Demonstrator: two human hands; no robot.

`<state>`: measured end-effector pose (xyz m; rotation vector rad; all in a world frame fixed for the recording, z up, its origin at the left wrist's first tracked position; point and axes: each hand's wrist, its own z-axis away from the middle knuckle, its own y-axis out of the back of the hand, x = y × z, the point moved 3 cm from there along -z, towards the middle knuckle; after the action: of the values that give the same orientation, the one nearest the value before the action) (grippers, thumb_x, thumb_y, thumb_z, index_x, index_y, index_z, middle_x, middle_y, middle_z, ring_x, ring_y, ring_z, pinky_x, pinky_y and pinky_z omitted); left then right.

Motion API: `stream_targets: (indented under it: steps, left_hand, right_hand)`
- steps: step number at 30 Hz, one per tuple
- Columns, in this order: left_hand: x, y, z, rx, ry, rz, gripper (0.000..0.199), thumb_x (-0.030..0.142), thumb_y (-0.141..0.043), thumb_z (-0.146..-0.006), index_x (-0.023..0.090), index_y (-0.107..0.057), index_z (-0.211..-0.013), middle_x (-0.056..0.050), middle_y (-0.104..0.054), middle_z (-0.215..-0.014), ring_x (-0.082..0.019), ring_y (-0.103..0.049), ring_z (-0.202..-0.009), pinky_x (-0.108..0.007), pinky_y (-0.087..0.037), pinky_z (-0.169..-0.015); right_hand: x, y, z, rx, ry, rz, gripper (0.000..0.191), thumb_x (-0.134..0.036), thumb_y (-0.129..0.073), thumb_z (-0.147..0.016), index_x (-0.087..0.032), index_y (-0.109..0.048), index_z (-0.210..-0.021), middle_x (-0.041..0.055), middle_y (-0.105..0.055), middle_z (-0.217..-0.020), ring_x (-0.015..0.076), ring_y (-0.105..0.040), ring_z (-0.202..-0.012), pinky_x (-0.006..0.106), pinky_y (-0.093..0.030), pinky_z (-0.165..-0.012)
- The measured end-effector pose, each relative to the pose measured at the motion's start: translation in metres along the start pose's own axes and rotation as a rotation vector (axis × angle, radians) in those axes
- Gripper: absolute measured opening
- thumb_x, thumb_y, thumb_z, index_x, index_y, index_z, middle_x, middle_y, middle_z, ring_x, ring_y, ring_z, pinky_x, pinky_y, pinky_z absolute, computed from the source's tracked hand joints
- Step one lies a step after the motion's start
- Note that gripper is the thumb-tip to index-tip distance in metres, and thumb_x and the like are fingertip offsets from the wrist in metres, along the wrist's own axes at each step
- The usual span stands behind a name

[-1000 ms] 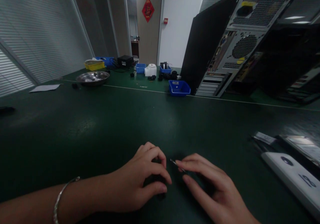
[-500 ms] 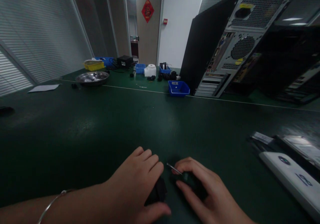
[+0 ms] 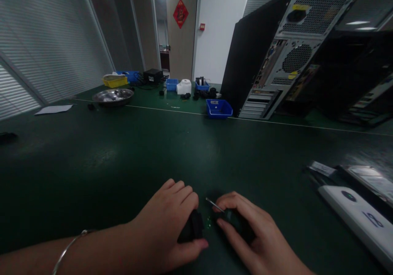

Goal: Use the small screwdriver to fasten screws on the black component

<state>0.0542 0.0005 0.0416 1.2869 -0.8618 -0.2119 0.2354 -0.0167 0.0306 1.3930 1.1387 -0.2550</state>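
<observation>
My left hand (image 3: 170, 217) is wrapped over a small black boxy part (image 3: 197, 224) close to the green tabletop, its thumb along the near side. What kind of part it is cannot be made out, since fingers cover much of it. To its right, my right hand (image 3: 250, 230) is closed round a small screwdriver (image 3: 215, 205). The thin metal shaft points up and left toward my left hand, with its tip apart from the black part. Fingers and shadow hide most of the handle. Tiny green glints lie on the table between the hands.
On the right lie a white device marked 18 (image 3: 356, 213) and a hard drive (image 3: 371, 180). A computer tower (image 3: 245, 62) stands at the back right beside a blue bin (image 3: 219, 110). Farther left are a metal bowl (image 3: 113, 103) and a yellow basket (image 3: 115, 82).
The black part has tilted slightly and my left thumb now presses nearer its edge. Green glints have appeared between the hands. My right hand and the screwdriver have barely moved.
</observation>
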Motion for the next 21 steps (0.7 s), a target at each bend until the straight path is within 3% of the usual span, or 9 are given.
stream_targets:
  steps: [5, 10, 16, 21]
  left_hand:
    - [0.0, 0.001, -0.002, 0.024, 0.003, 0.038, 0.021, 0.032, -0.064, -0.075, 0.017, -0.058, -0.088, -0.007, -0.061, -0.088, -0.025, -0.052, -0.08, -0.04, -0.04, -0.074]
    - [-0.005, 0.0, -0.005, 0.081, -0.008, 0.164, 0.019, 0.024, -0.064, -0.072, 0.018, -0.057, -0.089, -0.006, -0.06, -0.091, -0.024, -0.051, -0.083, -0.037, -0.041, -0.074]
    - [-0.01, -0.004, -0.004, 0.09, -0.028, 0.61, 0.031, 0.015, -0.064, -0.078, 0.02, -0.056, -0.108, -0.003, -0.062, -0.094, -0.019, -0.058, -0.085, -0.031, -0.047, -0.077]
    - [-0.012, -0.016, -0.006, 0.015, 0.081, 1.185, 0.044, 0.013, -0.059, -0.083, 0.02, -0.052, -0.126, -0.005, -0.067, -0.1, -0.018, -0.064, -0.086, -0.034, -0.052, -0.079]
  right_hand:
    - [-0.002, -0.002, -0.002, -0.094, -0.026, 0.076, 0.022, -0.006, -0.053, -0.084, -0.022, -0.058, -0.099, 0.0045, -0.068, -0.093, 0.0208, -0.066, -0.083, 0.031, -0.054, -0.073]
    - [-0.003, -0.004, -0.003, -0.157, 0.039, 0.16, 0.021, -0.007, -0.053, -0.087, -0.022, -0.061, -0.1, 0.0042, -0.071, -0.089, 0.0213, -0.067, -0.08, 0.031, -0.054, -0.069]
    - [-0.001, -0.002, -0.003, -0.105, 0.133, 0.159, 0.015, -0.009, -0.053, -0.089, -0.021, -0.059, -0.095, 0.0039, -0.069, -0.085, 0.0187, -0.066, -0.076, 0.026, -0.05, -0.064]
    - [-0.001, 0.008, -0.005, 0.098, 0.057, -0.056, 0.02, -0.006, -0.054, -0.087, -0.023, -0.06, -0.096, 0.0016, -0.068, -0.087, 0.0162, -0.067, -0.08, 0.024, -0.052, -0.071]
